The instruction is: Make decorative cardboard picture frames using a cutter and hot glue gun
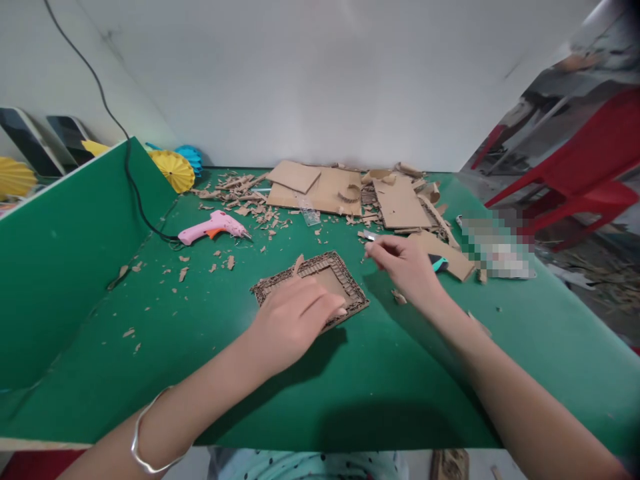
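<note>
A small cardboard frame (336,267) with a corrugated border lies flat on the green table (310,387). My left hand (293,319) rests on its near edge, fingers stretched flat and pressing it down. My right hand (406,265) hovers just right of the frame, fingers closed round a utility knife (439,263) with a teal end; its metal tip (369,236) pokes out to the left past the fingers. A silver bangle (145,440) sits on my left wrist.
A pink glue gun (214,227) with a black cord lies at the back left. Cardboard sheets (320,188) and scraps litter the far table. A green side panel (65,247) stands left, paper fans (173,170) behind it. Red chairs (580,173) stand right.
</note>
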`<control>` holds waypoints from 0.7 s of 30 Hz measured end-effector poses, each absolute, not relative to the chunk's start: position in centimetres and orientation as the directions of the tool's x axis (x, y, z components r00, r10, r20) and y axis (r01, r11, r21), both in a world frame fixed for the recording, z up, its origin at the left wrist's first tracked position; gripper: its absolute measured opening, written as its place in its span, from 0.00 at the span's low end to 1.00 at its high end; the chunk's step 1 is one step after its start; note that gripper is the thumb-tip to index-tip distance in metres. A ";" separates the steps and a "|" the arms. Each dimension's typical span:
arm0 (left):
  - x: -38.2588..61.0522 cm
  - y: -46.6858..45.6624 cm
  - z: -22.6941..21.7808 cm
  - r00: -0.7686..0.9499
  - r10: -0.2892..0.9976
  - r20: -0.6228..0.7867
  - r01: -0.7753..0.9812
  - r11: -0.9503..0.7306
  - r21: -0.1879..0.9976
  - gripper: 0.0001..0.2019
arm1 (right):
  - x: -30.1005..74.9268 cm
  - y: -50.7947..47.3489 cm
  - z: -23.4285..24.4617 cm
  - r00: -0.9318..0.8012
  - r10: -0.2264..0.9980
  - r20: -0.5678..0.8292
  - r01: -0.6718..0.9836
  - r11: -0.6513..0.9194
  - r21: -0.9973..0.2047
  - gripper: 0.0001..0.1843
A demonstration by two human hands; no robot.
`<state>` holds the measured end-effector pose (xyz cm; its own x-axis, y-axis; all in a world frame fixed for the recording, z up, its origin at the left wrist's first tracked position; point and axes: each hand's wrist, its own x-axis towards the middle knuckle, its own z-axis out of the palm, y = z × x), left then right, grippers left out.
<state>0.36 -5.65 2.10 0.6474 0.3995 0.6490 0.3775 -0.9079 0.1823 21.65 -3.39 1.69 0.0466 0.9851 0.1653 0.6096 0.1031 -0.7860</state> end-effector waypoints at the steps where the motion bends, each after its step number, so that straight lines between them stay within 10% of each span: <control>1: 0.3 -5.5 1.9 0.651 0.425 0.629 0.381 -0.900 0.214 0.04 | 22.1 -3.2 1.8 0.065 0.964 0.257 0.708 0.137 -0.693 0.09; 4: 0.1 -4.9 1.3 0.671 0.466 0.577 0.390 -0.884 0.259 0.06 | 22.2 -3.6 2.4 -0.099 0.927 0.361 0.812 0.285 -0.509 0.10; 9: 0.1 -4.6 1.0 0.670 0.495 0.553 0.418 -0.867 0.271 0.10 | 19.7 -5.7 3.5 -0.527 0.812 0.250 0.571 0.557 -0.603 0.09; 15: 0.1 -4.6 1.0 0.668 0.512 0.540 0.452 -0.855 0.252 0.12 | 18.8 -6.3 2.7 -0.566 0.746 0.351 0.601 0.664 -0.444 0.09; 21: -0.2 -4.3 1.5 0.635 0.560 0.531 0.491 -0.824 0.282 0.10 | 20.6 -5.1 3.3 -0.382 0.882 0.277 0.576 0.461 -0.675 0.08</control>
